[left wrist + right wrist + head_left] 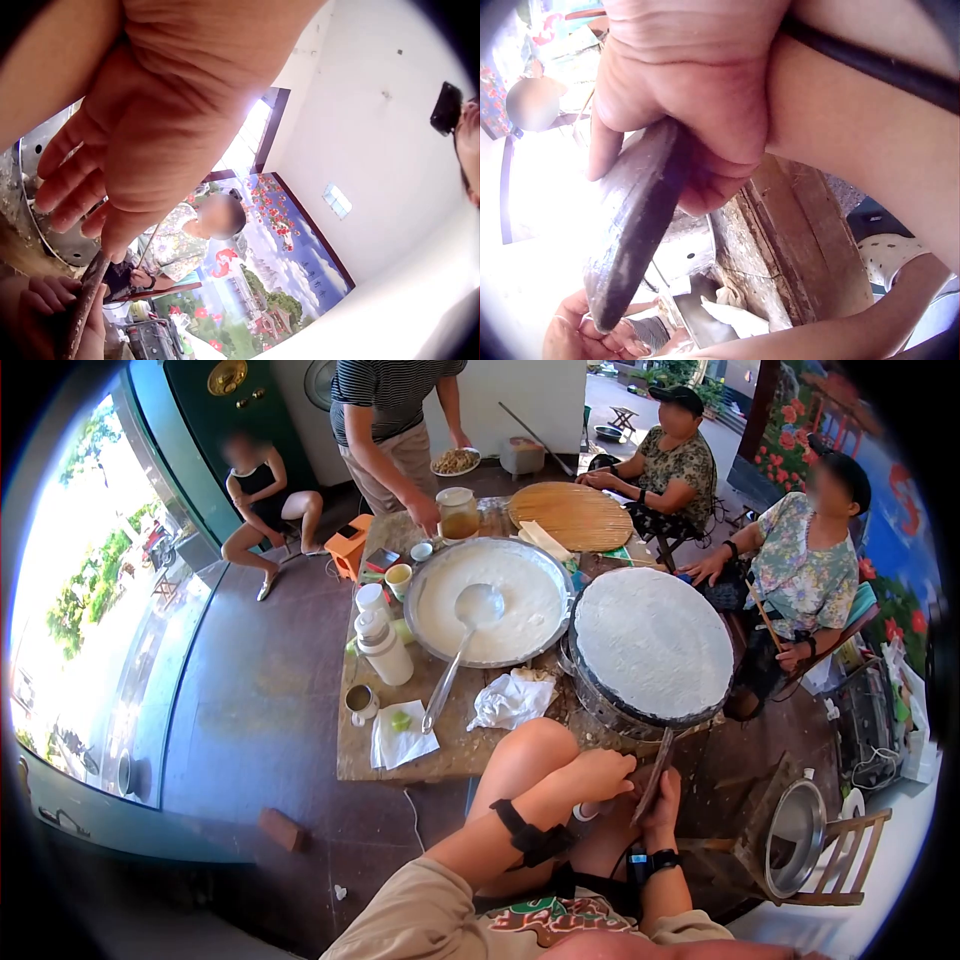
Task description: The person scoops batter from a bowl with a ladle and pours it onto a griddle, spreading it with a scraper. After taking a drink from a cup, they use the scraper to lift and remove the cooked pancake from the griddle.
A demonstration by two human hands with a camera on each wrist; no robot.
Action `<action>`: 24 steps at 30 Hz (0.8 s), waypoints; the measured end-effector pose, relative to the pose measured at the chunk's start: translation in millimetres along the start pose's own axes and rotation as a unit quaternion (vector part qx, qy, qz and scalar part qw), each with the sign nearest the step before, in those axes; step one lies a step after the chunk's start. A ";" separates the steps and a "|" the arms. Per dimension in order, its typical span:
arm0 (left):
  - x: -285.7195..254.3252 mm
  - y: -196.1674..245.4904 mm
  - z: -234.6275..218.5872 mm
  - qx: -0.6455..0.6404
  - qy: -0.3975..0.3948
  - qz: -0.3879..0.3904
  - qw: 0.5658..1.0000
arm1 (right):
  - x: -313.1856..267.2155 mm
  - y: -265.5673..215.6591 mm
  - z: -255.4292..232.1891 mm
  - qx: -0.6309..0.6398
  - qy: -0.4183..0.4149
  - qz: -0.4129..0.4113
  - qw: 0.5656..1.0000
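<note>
My right hand (660, 808) grips the dark handle (654, 778) of a round flat griddle pan. A thin white sheet of batter (652, 645) covers the pan's surface almost to its dark rim. Just left of the handle is my left hand (603, 772), its fingers loosely bent and holding nothing. In the left wrist view that hand (161, 142) has its palm exposed, the thumb tip close to the handle (84, 300). The right wrist view has my right fingers wrapped around the handle (641, 217), its blunt end sticking out.
A wide metal basin (425, 630) of white batter holds a ladle (465, 630). White bottles (385, 650), a mug (361, 702), cloths (512, 700) and a round woven mat (570, 516) share the wooden table (440, 758). Several people are around it; one standing person (400, 420) carries a plate.
</note>
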State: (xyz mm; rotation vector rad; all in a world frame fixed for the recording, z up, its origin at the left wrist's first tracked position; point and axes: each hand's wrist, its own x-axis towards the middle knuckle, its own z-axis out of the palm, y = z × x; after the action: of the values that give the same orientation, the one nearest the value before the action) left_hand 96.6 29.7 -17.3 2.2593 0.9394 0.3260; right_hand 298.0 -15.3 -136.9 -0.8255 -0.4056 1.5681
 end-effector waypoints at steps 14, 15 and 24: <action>-0.7 -1.5 2.1 -0.006 0.005 0.002 1.000 | -1.3 -1.3 0.1 0.024 -0.059 0.009 0.998; -0.6 -2.2 3.1 -0.006 0.007 0.003 1.000 | -1.7 -1.9 1.0 0.021 -0.063 0.009 0.998; 0.7 -4.6 3.8 -0.003 -0.004 0.001 1.000 | -0.7 0.1 -2.1 0.013 -0.022 0.023 0.999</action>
State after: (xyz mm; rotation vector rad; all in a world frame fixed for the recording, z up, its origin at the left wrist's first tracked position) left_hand 96.3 30.8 -23.2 2.2543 0.9299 0.3215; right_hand 299.4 -16.5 -138.2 -0.7866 -0.4006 1.6334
